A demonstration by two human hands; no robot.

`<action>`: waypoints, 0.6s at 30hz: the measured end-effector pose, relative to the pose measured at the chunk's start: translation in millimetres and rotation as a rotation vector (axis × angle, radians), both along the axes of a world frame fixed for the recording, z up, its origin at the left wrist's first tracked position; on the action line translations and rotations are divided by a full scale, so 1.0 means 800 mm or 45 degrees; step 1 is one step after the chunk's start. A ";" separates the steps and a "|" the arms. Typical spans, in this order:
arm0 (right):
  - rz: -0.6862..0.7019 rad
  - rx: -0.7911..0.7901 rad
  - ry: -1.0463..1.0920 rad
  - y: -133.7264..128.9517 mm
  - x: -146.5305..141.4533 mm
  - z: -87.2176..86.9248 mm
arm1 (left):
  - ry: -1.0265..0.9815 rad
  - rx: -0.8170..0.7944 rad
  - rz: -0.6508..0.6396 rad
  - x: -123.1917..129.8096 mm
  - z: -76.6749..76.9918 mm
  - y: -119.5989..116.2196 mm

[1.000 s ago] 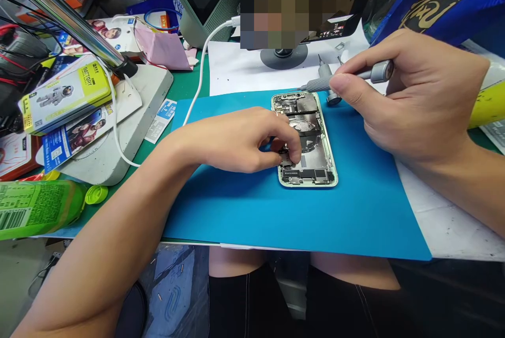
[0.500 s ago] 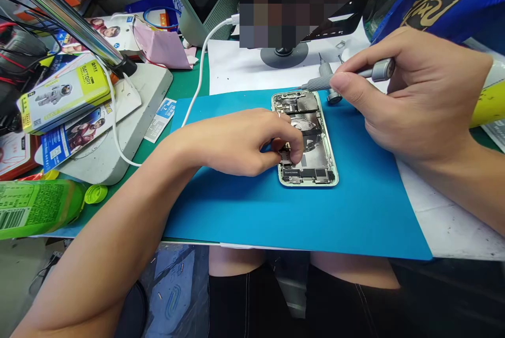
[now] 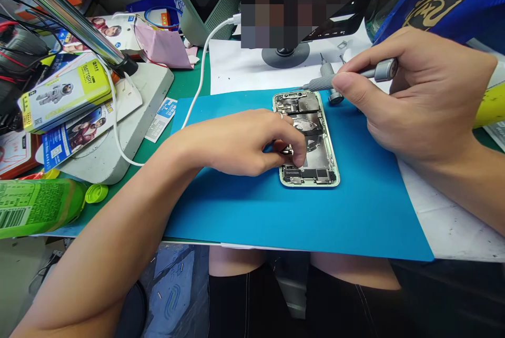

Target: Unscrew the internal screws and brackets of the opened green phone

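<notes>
An opened phone [image 3: 319,156] with its inner parts exposed lies on the blue mat [image 3: 300,222]. My left hand [image 3: 256,143] rests over the phone's left side, thumb and fingers curled together at its lower left interior; what they pinch, if anything, is hidden. In my right hand [image 3: 418,91] is a grey screwdriver [image 3: 321,83], gripped like a pen, its thin tip pointing left over the phone's top edge. Another grey screwdriver [image 3: 326,71] lies just beyond the phone's upper right corner, partly behind the held one.
A white cable [image 3: 203,59] runs down to the mat. At left are a lamp base [image 3: 145,101], a yellow battery box [image 3: 67,96] and a green bottle [image 3: 39,206]. Behind stand a monitor base [image 3: 284,58] and a blue bag [image 3: 465,1].
My left fingers have shifted very slightly right and down over the phone. The right hand keeps its grip on the screwdriver; the whole view has drifted a little.
</notes>
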State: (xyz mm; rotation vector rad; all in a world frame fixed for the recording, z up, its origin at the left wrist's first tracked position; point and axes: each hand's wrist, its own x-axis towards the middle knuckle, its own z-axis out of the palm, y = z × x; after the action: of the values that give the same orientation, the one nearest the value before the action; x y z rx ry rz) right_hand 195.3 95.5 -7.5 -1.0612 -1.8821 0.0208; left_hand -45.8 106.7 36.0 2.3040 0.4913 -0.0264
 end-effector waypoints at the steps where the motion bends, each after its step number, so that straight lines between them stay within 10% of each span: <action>1: -0.003 -0.003 0.002 0.000 -0.001 0.000 | 0.002 0.004 0.002 0.000 0.000 0.000; 18: 0.003 -0.012 0.053 0.002 0.000 -0.003 | -0.007 -0.010 0.010 0.002 0.001 -0.001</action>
State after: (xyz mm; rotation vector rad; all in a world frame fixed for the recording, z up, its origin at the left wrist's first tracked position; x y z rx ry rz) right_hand 195.7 96.7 -9.9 -1.0571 -1.8476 0.0530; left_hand -44.0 106.3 36.7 2.2939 0.4966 -0.0185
